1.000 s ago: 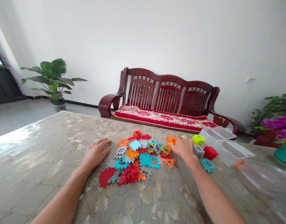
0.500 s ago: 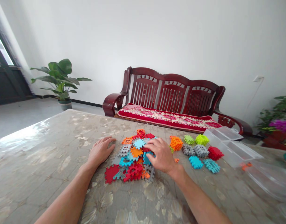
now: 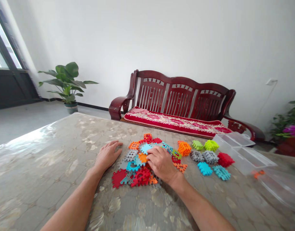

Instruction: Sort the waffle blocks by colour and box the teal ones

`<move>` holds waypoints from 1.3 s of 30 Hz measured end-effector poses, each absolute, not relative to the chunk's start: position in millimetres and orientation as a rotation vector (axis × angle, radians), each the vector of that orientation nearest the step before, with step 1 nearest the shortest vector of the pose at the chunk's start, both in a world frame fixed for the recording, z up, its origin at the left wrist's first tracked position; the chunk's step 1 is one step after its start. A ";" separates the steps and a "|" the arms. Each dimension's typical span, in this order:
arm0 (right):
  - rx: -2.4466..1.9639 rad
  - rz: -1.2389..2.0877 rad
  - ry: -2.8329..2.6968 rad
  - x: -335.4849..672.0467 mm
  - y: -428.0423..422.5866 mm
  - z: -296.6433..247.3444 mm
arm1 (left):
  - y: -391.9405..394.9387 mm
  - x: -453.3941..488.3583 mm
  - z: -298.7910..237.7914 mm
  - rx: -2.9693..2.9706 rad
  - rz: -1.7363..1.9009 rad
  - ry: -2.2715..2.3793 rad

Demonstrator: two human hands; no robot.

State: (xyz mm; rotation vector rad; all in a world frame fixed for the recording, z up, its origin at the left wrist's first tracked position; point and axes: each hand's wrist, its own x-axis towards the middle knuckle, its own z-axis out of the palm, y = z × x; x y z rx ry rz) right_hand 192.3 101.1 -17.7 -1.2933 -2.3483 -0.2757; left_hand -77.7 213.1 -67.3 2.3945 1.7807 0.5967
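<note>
A loose heap of flat plastic interlocking tiles (image 3: 138, 166) in red, orange, blue and grey lies on the patterned table (image 3: 53, 160). My right hand (image 3: 162, 163) rests on top of the heap, fingers curled down onto the tiles near its middle; whether it grips one is hidden. My left hand (image 3: 107, 156) lies flat on the table at the heap's left edge, fingers stretched out. To the right stand small sorted stacks: orange (image 3: 184, 148), green (image 3: 211, 145), grey (image 3: 202, 156), red (image 3: 224, 159) and blue (image 3: 213, 170).
A clear plastic box (image 3: 243, 152) with its lid stands at the table's right, with clear plastic beyond it. Behind the table are a dark wooden bench (image 3: 181, 99) with a red cushion, a potted plant (image 3: 68, 83) at left and flowers (image 3: 290, 128) at right.
My right hand moved left from the orange stack onto the loose heap and curled its fingers down. My left hand stayed put. The view shifted slightly.
</note>
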 end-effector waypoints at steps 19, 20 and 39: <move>-2.045 0.155 -1.864 290.5 92.3 -9.4 | 215.5 -78.2 -68.4 2.400 0.570 1.778; -2.107 0.115 -1.859 286.1 90.5 -9.2 | 215.6 -78.1 -68.1 2.400 0.565 1.781; -2.329 -0.153 -1.690 296.1 98.1 17.9 | 217.1 -78.3 -69.2 2.409 0.569 1.777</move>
